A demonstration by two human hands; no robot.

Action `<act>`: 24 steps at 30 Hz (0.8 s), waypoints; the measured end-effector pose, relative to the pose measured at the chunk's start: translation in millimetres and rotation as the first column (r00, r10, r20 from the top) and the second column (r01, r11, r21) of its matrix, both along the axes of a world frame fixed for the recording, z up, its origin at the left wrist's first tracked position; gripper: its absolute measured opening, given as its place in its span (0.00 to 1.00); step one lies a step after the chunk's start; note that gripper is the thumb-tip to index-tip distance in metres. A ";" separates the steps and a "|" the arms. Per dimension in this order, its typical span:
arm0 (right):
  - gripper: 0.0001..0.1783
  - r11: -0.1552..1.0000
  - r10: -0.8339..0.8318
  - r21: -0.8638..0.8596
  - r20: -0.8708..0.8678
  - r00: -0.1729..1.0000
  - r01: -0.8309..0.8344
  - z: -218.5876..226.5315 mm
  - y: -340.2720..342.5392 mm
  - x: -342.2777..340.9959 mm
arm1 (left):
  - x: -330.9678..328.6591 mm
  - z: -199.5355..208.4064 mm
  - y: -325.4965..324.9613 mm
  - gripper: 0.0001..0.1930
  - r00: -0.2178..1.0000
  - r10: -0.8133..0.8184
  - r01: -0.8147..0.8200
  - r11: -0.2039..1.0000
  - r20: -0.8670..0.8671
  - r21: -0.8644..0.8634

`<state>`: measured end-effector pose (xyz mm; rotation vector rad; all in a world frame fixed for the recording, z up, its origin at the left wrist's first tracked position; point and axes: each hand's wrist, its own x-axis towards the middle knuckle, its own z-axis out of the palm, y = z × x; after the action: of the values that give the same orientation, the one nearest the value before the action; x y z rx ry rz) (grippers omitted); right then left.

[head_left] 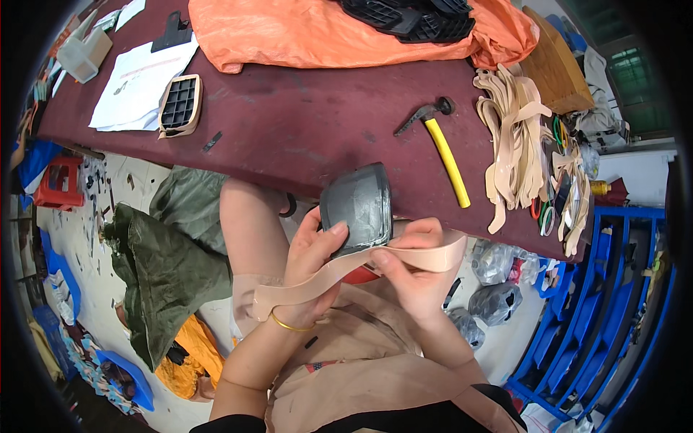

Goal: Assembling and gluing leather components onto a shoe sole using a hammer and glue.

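My left hand [315, 252] grips a dark grey, rounded block-like piece [355, 206] over my lap, just off the table's near edge, with the thumb on its face. A long beige strip [314, 281] runs along the piece's lower edge. One wavy end of it hangs across my left wrist. My right hand [415, 263] pinches the strip between thumb and fingers beside the piece's lower right corner. The strip's other end curves out past my right fingers. The fingertips of my left hand behind the piece are hidden.
On the dark red table [289, 130] lie a yellow-handled hammer [447, 160], a pile of beige strips [511, 137], a beige-edged black grid piece [180, 107], papers [137, 86] and orange sheeting [289, 36]. A blue rack [599, 317] stands right, a green sack [162, 267] left.
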<state>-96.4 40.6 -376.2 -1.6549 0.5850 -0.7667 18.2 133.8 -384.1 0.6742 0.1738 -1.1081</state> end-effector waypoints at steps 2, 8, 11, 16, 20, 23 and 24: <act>0.09 0.981 -0.011 0.195 0.022 1.000 0.006 6.4 -7.4 -6.8 | 2.1 -0.7 2.5 0.17 0.999 -0.039 0.039 0.999 -0.021 -0.017; 0.07 0.992 0.101 0.083 -0.008 0.995 -0.100 17.2 -30.2 -6.0 | 4.9 6.3 3.8 0.21 0.987 -0.156 0.152 0.985 -0.043 -0.079; 0.09 0.986 0.105 0.126 0.011 0.994 -0.105 18.1 -32.2 -5.8 | 7.1 6.8 4.0 0.21 0.982 -0.185 0.183 0.981 -0.024 -0.070; 0.10 0.987 0.113 0.113 0.025 0.993 -0.115 16.4 -35.0 -1.9 | 11.3 4.4 10.0 0.25 0.968 -0.249 0.248 0.966 -0.004 -0.066; 0.06 0.968 0.129 0.212 0.038 0.991 -0.134 23.8 -37.8 -0.7 | 10.4 3.3 10.3 0.26 0.968 -0.252 0.249 0.963 -0.016 -0.104; 0.06 0.964 0.096 0.247 0.032 0.995 -0.101 23.8 -39.1 0.4 | 12.5 -1.5 13.1 0.27 0.961 -0.277 0.273 0.953 -0.012 -0.131; 0.06 0.966 0.078 0.245 0.029 0.996 -0.083 23.8 -40.0 0.9 | 12.9 -3.5 13.6 0.28 0.957 -0.289 0.284 0.946 -0.010 -0.155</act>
<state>-95.5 0.6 -352.4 -1.4321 0.5713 -0.6234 31.1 147.4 -387.6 0.5549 0.0171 -1.3981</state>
